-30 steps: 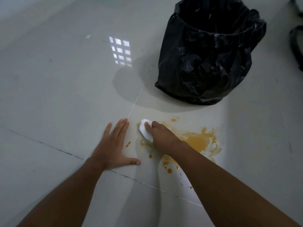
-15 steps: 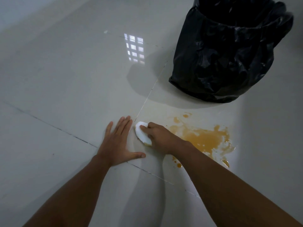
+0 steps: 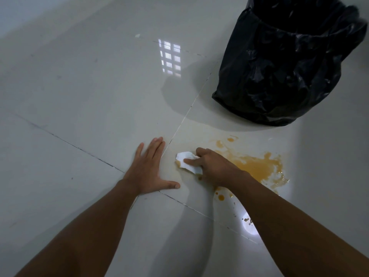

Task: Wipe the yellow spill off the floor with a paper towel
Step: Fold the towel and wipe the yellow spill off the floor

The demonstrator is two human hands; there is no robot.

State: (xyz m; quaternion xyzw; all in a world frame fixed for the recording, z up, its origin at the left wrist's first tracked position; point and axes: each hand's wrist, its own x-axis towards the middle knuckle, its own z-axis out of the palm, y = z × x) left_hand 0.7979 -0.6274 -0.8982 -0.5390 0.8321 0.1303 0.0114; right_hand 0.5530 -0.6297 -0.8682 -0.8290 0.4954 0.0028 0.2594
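A yellow-orange spill point(image 3: 257, 166) spreads over the pale floor tile, with small drops point(image 3: 220, 197) near my right forearm. My right hand point(image 3: 213, 166) grips a folded white paper towel point(image 3: 186, 161) and presses it on the floor at the spill's left edge; the towel's lower left edge is stained yellow. My left hand point(image 3: 148, 168) lies flat on the tile to the left, fingers straight and thumb spread, holding nothing.
A bin lined with a black plastic bag point(image 3: 287, 62) stands on the floor beyond the spill, at the upper right. Tile joints point(image 3: 179, 124) cross beside my left hand. A window's reflection point(image 3: 169, 57) shines on the glossy floor.
My right hand has drawn the towel a little to the right, away from my left hand, and the towel now shows a yellow stain. The left hand stays planted.
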